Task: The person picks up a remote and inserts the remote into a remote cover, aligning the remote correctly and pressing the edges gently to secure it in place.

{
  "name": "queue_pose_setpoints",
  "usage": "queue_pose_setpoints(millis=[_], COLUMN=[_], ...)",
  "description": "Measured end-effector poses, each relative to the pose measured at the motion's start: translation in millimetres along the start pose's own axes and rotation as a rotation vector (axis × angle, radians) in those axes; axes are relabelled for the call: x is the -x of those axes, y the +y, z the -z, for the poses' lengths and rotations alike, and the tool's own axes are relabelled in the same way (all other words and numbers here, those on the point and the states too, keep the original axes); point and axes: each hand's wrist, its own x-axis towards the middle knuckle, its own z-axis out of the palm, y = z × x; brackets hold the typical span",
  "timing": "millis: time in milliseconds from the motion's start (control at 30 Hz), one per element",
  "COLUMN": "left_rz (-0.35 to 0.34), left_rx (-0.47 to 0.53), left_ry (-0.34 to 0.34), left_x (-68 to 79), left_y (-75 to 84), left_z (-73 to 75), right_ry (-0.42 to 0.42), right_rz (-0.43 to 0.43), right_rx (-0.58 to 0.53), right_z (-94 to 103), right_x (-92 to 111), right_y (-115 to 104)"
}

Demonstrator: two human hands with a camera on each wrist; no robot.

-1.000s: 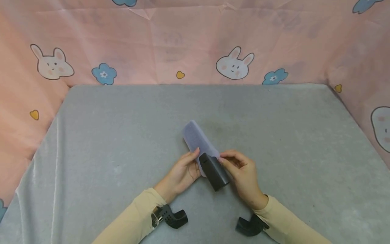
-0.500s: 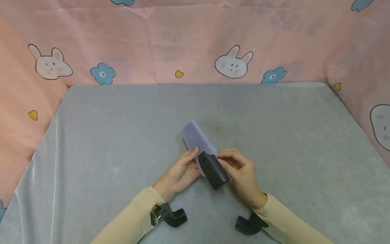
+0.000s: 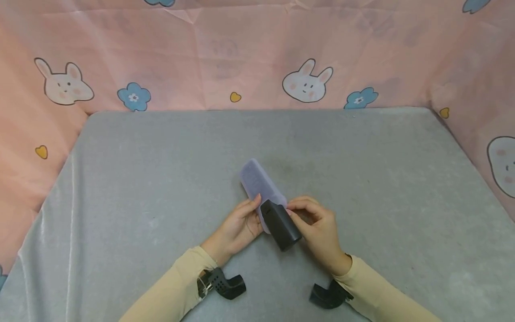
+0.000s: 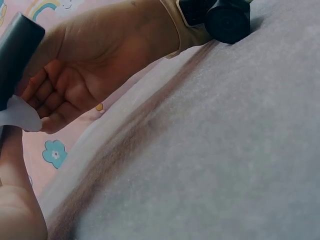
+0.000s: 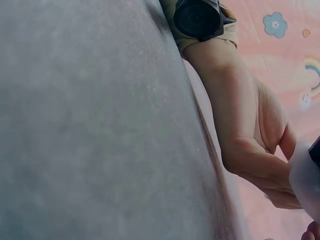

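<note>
A long, pale purple, see-through case or sleeve (image 3: 259, 181) lies slantwise between the hands in the head view. A black block-like object (image 3: 280, 226) sits over its near end and sticks out toward the person; its exact kind is unclear. The left hand (image 3: 237, 226) grips the case from the left, thumb on top and fingers beneath. On the other side, the right hand (image 3: 319, 228) pinches the case's edge beside the black object between thumb and forefinger. In the left wrist view, the black object (image 4: 17, 55) and a pale flap of the case (image 4: 20, 115) show at the edge.
A grey cloth (image 3: 161, 179) covers the table. Pink curtains (image 3: 249, 53) with rabbits and flowers hang at the back and both sides. Black camera mounts sit on the left wrist (image 3: 225, 284) and right wrist (image 3: 330, 295).
The hands, case and black object hold nearly the same place. The whole head view has shifted slightly.
</note>
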Motion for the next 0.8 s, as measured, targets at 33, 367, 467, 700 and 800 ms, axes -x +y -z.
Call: queue_pose_setpoints(millis=[33, 367, 467, 700, 800], left_rz=[-0.001, -0.013, -0.037, -0.038, -0.028], left_rx=[-0.004, -0.040, -0.060, -0.155, -0.188], left_ry=[0.003, 0.048, 0.084, 0.138, 0.159], left_x=[0.2, -0.9, -2.4, -4.4, -5.5], left_y=[0.1, -0.3, 1.5, 11.5, 17.1], left_z=[0.0, 0.0, 0.1, 2.5, 3.7], right_ry=[0.009, 0.046, 0.059, -0.029, -0.092], right_rz=[0.003, -0.029, -0.049, -0.072, -0.106], right_rx=[0.018, 0.022, -0.005, -0.141, -0.225], right_z=[-0.5, 0.1, 0.5, 4.2, 5.8], right_x=[0, -2, -3, -5, -5], right_y=[0, 2, 1, 0, 1])
